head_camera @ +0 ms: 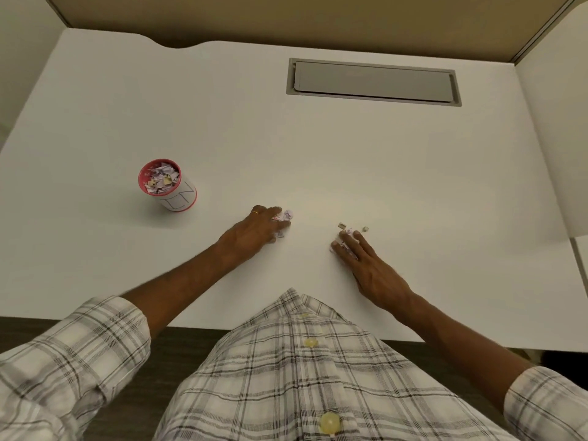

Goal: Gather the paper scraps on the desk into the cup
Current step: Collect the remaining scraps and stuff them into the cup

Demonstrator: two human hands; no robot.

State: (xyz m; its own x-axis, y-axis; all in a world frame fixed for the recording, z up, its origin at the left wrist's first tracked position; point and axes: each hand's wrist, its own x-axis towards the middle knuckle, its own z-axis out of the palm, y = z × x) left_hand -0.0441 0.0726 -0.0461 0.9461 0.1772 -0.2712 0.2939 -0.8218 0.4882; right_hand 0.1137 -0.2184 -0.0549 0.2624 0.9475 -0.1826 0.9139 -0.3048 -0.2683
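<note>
Our left hand [254,232] was curled round some scraps [285,217]. Our right hand [369,265] lay flat-fingered on a few more, cup [181,198] well off left. Probably featherlight, crumply stuff, so we'd pinch bunches, not singles.

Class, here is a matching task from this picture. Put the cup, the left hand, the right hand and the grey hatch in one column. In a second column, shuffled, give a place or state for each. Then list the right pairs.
Column one
1. cup
2. left hand
3. right hand
4. grey hatch

Column two
A. set into the far side of the desk
B. fingers curled round a bunch of paper scraps
C. stands upright, filled with paper scraps
D. fingers stretched out over paper scraps

Pairs: 1-C, 2-B, 3-D, 4-A
</note>
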